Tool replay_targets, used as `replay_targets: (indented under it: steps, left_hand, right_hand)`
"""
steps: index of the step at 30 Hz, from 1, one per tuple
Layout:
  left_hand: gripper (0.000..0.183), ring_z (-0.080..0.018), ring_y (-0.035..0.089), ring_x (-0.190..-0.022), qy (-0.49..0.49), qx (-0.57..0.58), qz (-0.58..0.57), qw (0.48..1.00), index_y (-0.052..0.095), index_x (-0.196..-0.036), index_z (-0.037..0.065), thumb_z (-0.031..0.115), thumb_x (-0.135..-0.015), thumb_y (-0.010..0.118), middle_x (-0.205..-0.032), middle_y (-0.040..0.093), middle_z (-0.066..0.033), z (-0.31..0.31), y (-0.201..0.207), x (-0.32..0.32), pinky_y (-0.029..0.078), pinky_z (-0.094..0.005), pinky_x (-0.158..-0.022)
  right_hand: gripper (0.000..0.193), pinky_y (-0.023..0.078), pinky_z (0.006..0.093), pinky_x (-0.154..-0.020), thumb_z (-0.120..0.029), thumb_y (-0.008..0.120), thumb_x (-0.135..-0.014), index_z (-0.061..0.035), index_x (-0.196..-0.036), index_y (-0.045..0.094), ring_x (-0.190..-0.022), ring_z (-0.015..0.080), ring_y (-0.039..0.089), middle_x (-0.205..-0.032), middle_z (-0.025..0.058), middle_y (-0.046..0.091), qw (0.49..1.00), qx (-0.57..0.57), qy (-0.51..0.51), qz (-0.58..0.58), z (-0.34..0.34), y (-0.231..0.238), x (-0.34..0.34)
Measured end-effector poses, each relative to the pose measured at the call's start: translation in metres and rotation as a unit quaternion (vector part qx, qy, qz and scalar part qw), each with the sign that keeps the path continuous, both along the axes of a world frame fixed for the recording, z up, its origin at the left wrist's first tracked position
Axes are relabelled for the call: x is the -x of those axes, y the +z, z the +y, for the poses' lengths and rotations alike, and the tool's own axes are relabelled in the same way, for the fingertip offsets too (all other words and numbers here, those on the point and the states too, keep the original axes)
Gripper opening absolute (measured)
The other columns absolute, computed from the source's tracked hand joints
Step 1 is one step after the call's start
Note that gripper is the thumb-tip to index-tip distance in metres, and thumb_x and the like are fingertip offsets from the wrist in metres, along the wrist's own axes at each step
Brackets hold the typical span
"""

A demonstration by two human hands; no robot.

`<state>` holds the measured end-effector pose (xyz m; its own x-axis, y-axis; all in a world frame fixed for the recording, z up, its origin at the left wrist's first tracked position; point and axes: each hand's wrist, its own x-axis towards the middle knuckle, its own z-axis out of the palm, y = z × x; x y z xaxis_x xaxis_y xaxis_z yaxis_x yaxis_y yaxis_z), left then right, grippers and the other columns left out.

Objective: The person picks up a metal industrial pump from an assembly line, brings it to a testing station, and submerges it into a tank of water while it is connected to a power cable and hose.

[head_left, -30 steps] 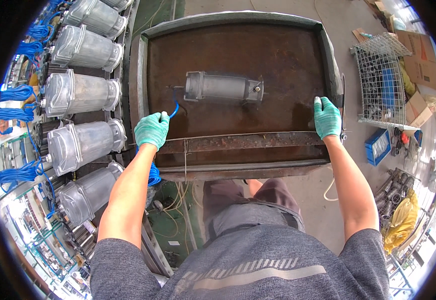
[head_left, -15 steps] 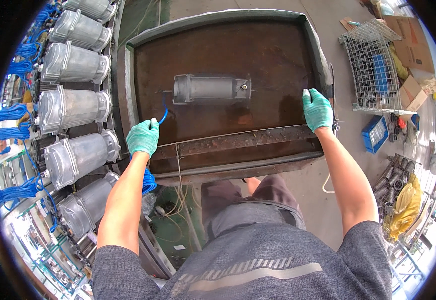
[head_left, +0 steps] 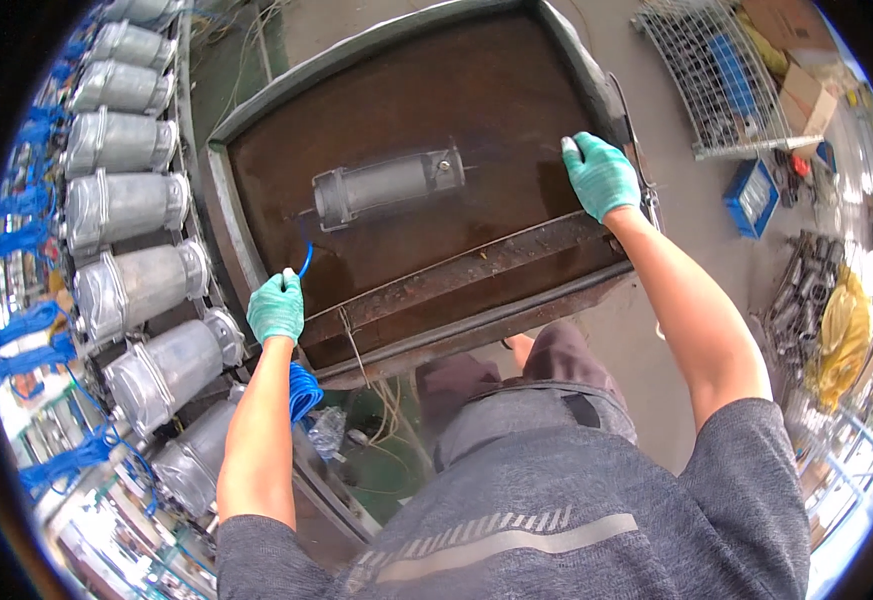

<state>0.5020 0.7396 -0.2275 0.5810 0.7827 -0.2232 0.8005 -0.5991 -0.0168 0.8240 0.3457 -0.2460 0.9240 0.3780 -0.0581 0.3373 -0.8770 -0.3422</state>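
A grey metal cylindrical housing [head_left: 386,187], flanged at its left end, lies on its side in a brown tank [head_left: 240,212] that appears to hold liquid. A blue cable [head_left: 307,257] leads from near its left end to my left hand [head_left: 276,308]. That hand, in a green glove, is closed around the cable at the tank's front left corner. My right hand [head_left: 602,180], gloved the same way, is over the tank's right side, away from the housing. Its thumb and forefinger are apart, with nothing visible between them; its other fingers are partly hidden.
A rusty ledge [head_left: 476,268] crosses the tank's front. Several similar housings [head_left: 128,212] with blue cable coils line the left. A coiled blue cable [head_left: 303,392] hangs by my left forearm. To the right are a wire basket [head_left: 721,80], a blue crate [head_left: 753,198] and yellow cloth [head_left: 842,330].
The whole view has turned and shifted, so the tank appears tilted. My left hand still holds the cable, and my right hand remains over the tank's right side.
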Motion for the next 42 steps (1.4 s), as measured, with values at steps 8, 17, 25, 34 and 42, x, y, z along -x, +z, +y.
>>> replay_targets:
  steps: [8, 17, 25, 34, 42]
  left_hand:
    - [0.046, -0.0458, 0.067, -0.084, -0.019, -0.016, -0.022, 0.999, 0.072, -0.084, 0.009, 0.047, -0.1, 0.052, -0.087, 0.069, -0.0236, 0.001, -0.009, 0.003, 0.051, -0.0546, -0.074]
    - [0.044, -0.0447, 0.066, -0.082, -0.031, -0.016, -0.023, 0.999, 0.074, -0.088, 0.006, 0.043, -0.101, 0.054, -0.087, 0.068, -0.0243, 0.004, -0.012, 0.004, 0.05, -0.0517, -0.073]
    - [0.046, -0.0444, 0.067, -0.084, -0.019, -0.007, -0.017, 1.0, 0.074, -0.086, 0.01, 0.048, -0.1, 0.051, -0.087, 0.07, -0.0223, 0.003, -0.01, 0.003, 0.051, -0.0537, -0.075]
    - [0.045, -0.046, 0.064, -0.081, -0.005, 0.002, -0.018, 1.0, 0.071, -0.085, 0.007, 0.046, -0.1, 0.054, -0.086, 0.066, -0.0247, 0.001, -0.003, 0.002, 0.048, -0.0536, -0.072]
    - [0.046, -0.0446, 0.067, -0.086, -0.005, 0.009, -0.008, 1.0, 0.072, -0.084, 0.011, 0.048, -0.101, 0.05, -0.087, 0.071, -0.0203, 0.003, -0.001, 0.002, 0.051, -0.0553, -0.077]
  right_hand:
    - [0.036, 0.055, 0.05, -0.081, -0.04, 0.049, -0.104, -0.0095, -0.098, 0.066, -0.09, 0.0391, 0.07, -0.099, 0.0172, 0.072, 1.0, -0.022, 0.004, -0.011, -0.004, -0.001, -0.001]
    - [0.036, 0.056, 0.0495, -0.081, -0.04, 0.048, -0.104, -0.0098, -0.099, 0.067, -0.089, 0.0386, 0.071, -0.099, 0.017, 0.072, 1.0, -0.02, -0.004, -0.004, -0.007, 0.001, 0.001]
    - [0.037, 0.056, 0.0501, -0.081, -0.04, 0.048, -0.104, -0.0091, -0.098, 0.067, -0.09, 0.039, 0.07, -0.099, 0.0172, 0.072, 1.0, -0.025, -0.002, -0.006, -0.006, 0.003, 0.001]
    - [0.035, 0.056, 0.05, -0.079, -0.041, 0.05, -0.105, -0.0099, -0.097, 0.065, -0.088, 0.0393, 0.069, -0.097, 0.0157, 0.072, 1.0, 0.003, -0.006, -0.014, -0.001, 0.005, 0.003]
    - [0.038, 0.054, 0.0525, -0.081, -0.042, 0.048, -0.106, -0.0079, -0.099, 0.065, -0.092, 0.0429, 0.068, -0.099, 0.0196, 0.071, 1.0, 0.008, 0.002, -0.003, 0.0, -0.001, 0.001]
